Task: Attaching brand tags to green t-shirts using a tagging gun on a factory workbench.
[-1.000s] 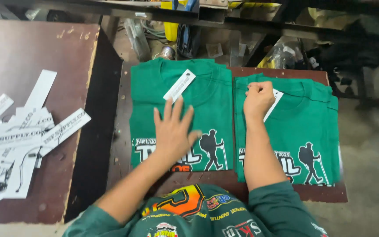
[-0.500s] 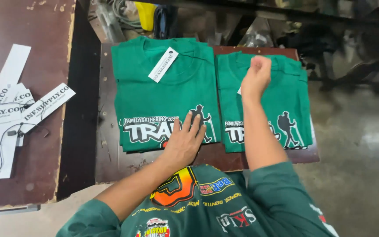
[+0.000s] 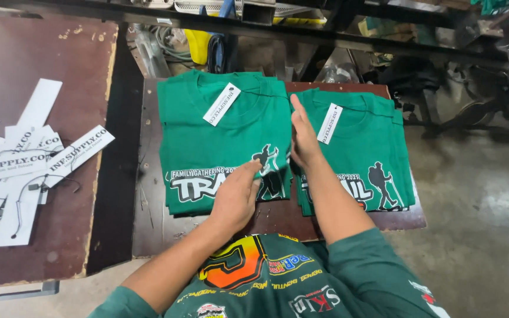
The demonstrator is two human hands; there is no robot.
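Open left hand rests on the left green shirt stack; its white rectangular tag lies at twelve o'clock; open right hand edges the right stack

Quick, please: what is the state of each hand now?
Left hand: open, flat on the left folded green cotton T-shirt.
Right hand: open, holding nothing, at the right folded green T-shirt.

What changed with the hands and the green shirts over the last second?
The right hand left the white tag on the right folded green T-shirt stack and slid left to the gap between stacks. The left hand drew back to the left folded green T-shirt stack's lower edge. Both stacks and tags stayed put.
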